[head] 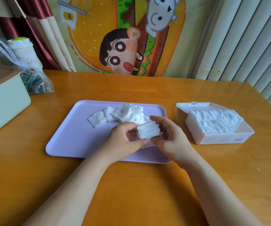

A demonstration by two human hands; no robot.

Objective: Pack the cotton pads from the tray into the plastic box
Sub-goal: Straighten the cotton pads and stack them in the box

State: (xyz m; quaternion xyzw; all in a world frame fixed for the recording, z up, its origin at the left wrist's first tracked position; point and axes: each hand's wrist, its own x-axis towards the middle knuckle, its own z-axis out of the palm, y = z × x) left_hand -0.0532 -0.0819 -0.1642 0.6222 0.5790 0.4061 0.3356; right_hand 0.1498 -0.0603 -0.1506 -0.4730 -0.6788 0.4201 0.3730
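Observation:
A lilac tray (69, 137) lies in the middle of the wooden table. Loose white square cotton pads (123, 114) are scattered over its far half. Above the tray's near right part, my left hand (123, 142) and my right hand (169, 137) together hold a small stack of cotton pads (148, 131) between their fingers. To the right of the tray stands the clear plastic box (219, 139) with its lid (196, 106) flipped open at the back. Rows of white pads (213, 121) fill most of the box.
A pale green bin (4, 105) with a brown lid stands at the left edge. Behind it are a plastic bag (33, 79) and a white cup (23, 49). A cartoon cloth hangs behind the table, and the table's right corner lies beyond the box.

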